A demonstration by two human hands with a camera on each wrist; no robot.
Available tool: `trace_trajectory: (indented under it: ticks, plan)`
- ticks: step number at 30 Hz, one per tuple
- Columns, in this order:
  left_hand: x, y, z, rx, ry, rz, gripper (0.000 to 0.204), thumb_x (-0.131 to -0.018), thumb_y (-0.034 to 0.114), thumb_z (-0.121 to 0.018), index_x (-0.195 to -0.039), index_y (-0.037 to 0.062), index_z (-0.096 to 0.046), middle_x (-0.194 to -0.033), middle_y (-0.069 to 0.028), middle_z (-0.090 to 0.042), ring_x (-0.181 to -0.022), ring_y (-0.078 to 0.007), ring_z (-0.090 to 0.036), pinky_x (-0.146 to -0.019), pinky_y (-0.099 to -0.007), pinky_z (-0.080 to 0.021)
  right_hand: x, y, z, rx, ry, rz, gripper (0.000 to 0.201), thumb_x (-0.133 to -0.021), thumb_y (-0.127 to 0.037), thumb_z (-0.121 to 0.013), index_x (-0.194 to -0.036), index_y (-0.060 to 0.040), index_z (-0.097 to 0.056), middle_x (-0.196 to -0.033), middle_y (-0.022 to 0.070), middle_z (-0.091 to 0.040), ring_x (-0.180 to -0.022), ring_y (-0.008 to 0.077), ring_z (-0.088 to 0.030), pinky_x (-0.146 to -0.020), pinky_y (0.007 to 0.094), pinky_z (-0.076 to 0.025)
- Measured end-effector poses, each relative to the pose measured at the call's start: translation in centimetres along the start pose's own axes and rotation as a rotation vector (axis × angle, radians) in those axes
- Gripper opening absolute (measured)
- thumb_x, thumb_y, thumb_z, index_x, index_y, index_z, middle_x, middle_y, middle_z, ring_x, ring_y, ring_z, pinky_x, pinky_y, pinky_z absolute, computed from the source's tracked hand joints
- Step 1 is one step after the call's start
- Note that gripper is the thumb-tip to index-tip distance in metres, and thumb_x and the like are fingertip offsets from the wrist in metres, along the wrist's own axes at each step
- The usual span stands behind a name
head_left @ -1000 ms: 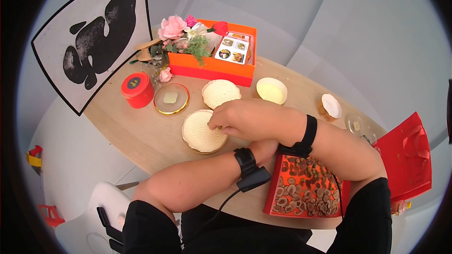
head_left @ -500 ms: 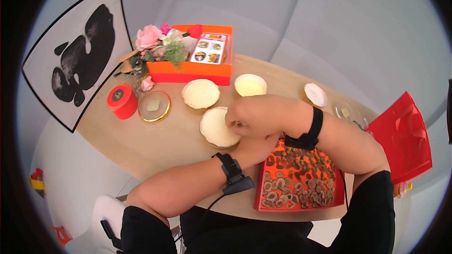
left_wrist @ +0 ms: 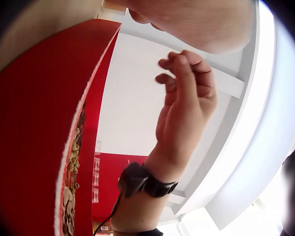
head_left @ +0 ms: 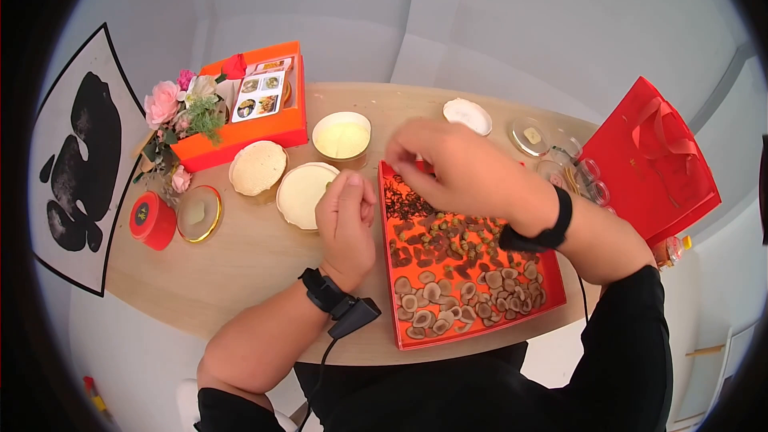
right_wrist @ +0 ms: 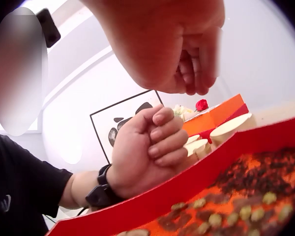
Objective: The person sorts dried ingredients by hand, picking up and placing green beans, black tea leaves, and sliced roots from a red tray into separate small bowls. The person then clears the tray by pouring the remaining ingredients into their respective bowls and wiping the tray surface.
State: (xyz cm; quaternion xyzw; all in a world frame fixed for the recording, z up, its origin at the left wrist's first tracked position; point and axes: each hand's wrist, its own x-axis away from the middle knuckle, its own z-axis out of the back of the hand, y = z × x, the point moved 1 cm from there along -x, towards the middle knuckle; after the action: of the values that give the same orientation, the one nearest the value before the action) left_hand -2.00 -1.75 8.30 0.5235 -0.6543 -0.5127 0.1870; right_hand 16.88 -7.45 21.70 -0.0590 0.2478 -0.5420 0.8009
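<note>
My left hand [head_left: 349, 228] is raised at the right edge of a round cream tub [head_left: 302, 196], fingers curled and a small greenish bud [head_left: 330, 185] showing at its fingertips. The right wrist view shows the same hand [right_wrist: 150, 142] with fingers folded to the palm. My right hand [head_left: 460, 164] hovers over the far part of a red tray [head_left: 389, 272], fingers loosely bent downward. In the left wrist view, nothing shows between that hand's [left_wrist: 184, 98] thumb and fingers. The tray holds brown dried slices [head_left: 422, 318], yellow-green buds [right_wrist: 245, 212] and dark shreds [right_wrist: 255, 174].
Two more cream tubs, one textured [head_left: 258, 168] and one smooth [head_left: 342, 136], stand behind. An orange box [head_left: 284, 122] with flowers, a red canister [head_left: 152, 221] and a gold-rimmed lid [head_left: 200, 214] are leftward. A white dish [head_left: 468, 116], clear jars [head_left: 572, 176] and a red bag [head_left: 652, 164] lie rightward.
The head view has swung to the right. My hands, crossed together by the front tub before, have come apart: the right is now over the tray, the left upright beside the tub.
</note>
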Motion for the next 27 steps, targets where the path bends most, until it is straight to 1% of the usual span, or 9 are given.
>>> trace_trajectory:
  ticks: [1,3,6,10,12,15,23,26,27]
  plan:
    - [0.0,0.2,0.0,0.002,0.004,0.002,0.044,-0.129,0.035,-0.051,-0.093,0.0107,-0.057,-0.082,0.0048,-0.045,-0.068,-0.0054,-0.036,-0.06,-0.027,-0.03,1.2,0.1,-0.3,-0.001,-0.004,0.0,0.017,-0.107,-0.007,-0.08,-0.123,-0.0019,-0.077,-0.112,0.0168,-0.08,-0.099,0.0377,-0.08,-0.087,0.047,-0.065]
    - [0.1,0.5,-0.1,-0.025,-0.023,-0.065,0.044,-0.129,0.033,-0.048,-0.093,0.0105,-0.055,-0.081,0.0034,-0.045,-0.068,-0.0061,-0.036,-0.061,-0.0268,-0.03,3.3,0.8,-1.7,-0.044,-0.244,0.022,0.02,-0.106,-0.009,-0.082,-0.125,-0.0022,-0.078,-0.118,0.0164,-0.079,-0.107,0.0382,-0.08,-0.09,0.048,-0.066]
    - [0.5,0.3,-0.1,-0.105,-0.123,-0.102,0.042,-0.128,0.03,-0.048,-0.093,0.0094,-0.057,-0.082,0.003,-0.048,-0.068,-0.007,-0.037,-0.062,-0.0272,-0.031,4.9,0.7,-3.7,-0.039,-0.349,0.12,0.022,-0.105,-0.011,-0.084,-0.124,-0.0025,-0.079,-0.123,0.0159,-0.078,-0.112,0.0385,-0.079,-0.093,0.0492,-0.066]
    - [1.1,0.6,-0.3,-0.232,-0.232,-0.224,0.041,-0.126,0.026,-0.05,-0.092,0.0065,-0.061,-0.082,0.0004,-0.054,-0.069,-0.0085,-0.041,-0.063,-0.0281,-0.034,5.5,0.9,-5.2,-0.053,-0.35,0.135,0.023,-0.104,-0.014,-0.086,-0.124,-0.0025,-0.081,-0.123,0.0161,-0.077,-0.114,0.0384,-0.078,-0.095,0.0508,-0.067]
    - [1.4,1.1,-0.4,-0.341,-0.304,-0.333,0.041,-0.124,0.021,-0.051,-0.09,0.0034,-0.067,-0.083,-0.0038,-0.062,-0.069,-0.01,-0.047,-0.064,-0.0292,-0.038,5.5,1.2,-5.4,-0.06,-0.345,0.151,0.022,-0.104,-0.014,-0.086,-0.123,-0.0024,-0.081,-0.122,0.0165,-0.077,-0.114,0.0385,-0.078,-0.094,0.0509,-0.067]
    - [1.3,1.2,-0.4,-0.368,-0.331,-0.384,0.041,-0.122,0.019,-0.052,-0.089,0.0017,-0.069,-0.082,-0.0065,-0.066,-0.069,-0.0109,-0.053,-0.064,-0.0298,-0.04,5.6,1.6,-5.8,-0.044,-0.328,0.188,0.021,-0.105,-0.015,-0.086,-0.12,-0.0019,-0.082,-0.12,0.0172,-0.077,-0.112,0.039,-0.078,-0.092,0.0512,-0.068]
    - [1.1,1.0,-0.3,-0.358,-0.345,-0.377,0.038,-0.121,0.016,-0.054,-0.091,0.0009,-0.071,-0.084,-0.0077,-0.07,-0.069,-0.0156,-0.059,-0.065,-0.0327,-0.047,5.3,2.2,-6.5,0.016,-0.415,0.154,0.02,-0.107,-0.017,-0.084,-0.115,-0.0006,-0.078,-0.118,0.0187,-0.076,-0.105,0.0415,-0.078,-0.091,0.052,-0.067]
    - [1.3,1.1,-0.2,-0.354,-0.353,-0.388,0.036,-0.12,0.015,-0.054,-0.091,0.0006,-0.072,-0.085,-0.0093,-0.071,-0.071,-0.0187,-0.064,-0.068,-0.0343,-0.051,5.5,2.0,-6.5,-0.036,-0.355,0.135,0.02,-0.107,-0.016,-0.084,-0.116,-0.0001,-0.076,-0.119,0.0195,-0.076,-0.107,0.0427,-0.078,-0.091,0.0522,-0.067]
    - [1.2,1.2,-0.2,-0.36,-0.36,-0.38,0.035,-0.12,0.014,-0.055,-0.092,0.0004,-0.072,-0.085,-0.0103,-0.071,-0.073,-0.0203,-0.066,-0.069,-0.0349,-0.052,5.5,1.9,-6.5,-0.03,-0.326,0.149,0.017,-0.107,-0.014,-0.082,-0.115,-0.0007,-0.077,-0.114,0.0192,-0.075,-0.107,0.0422,-0.077,-0.091,0.0522,-0.066]
